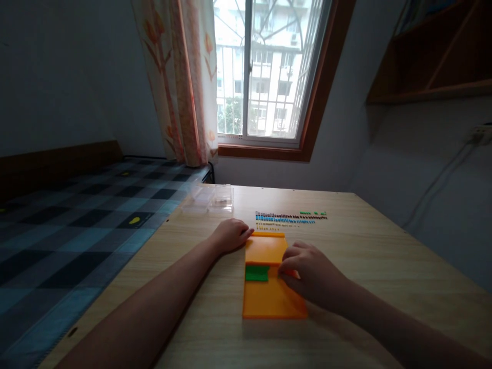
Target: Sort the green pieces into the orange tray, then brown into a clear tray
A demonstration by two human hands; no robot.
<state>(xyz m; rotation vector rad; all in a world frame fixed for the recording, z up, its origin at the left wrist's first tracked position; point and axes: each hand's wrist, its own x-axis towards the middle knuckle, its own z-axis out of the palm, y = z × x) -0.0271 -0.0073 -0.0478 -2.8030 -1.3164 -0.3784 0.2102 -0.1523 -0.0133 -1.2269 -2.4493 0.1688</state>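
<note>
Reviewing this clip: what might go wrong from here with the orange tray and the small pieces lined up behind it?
1. The orange tray sits just in front of the rows of small pieces; a push forward from the left hand or right hand may scatter them.
2. The right hand's fingers lie beside the green piece and might shift it.
3. The clear box sits near the table edge; a nudge may drop it.

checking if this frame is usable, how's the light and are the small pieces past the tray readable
Head view: backlit by the washed-out window, so room and table are dim; the orange tray and green piece read clearly; the rows of small pieces are too tiny and soft to tell apart; the wide lens tilts window frame and walls.
</note>
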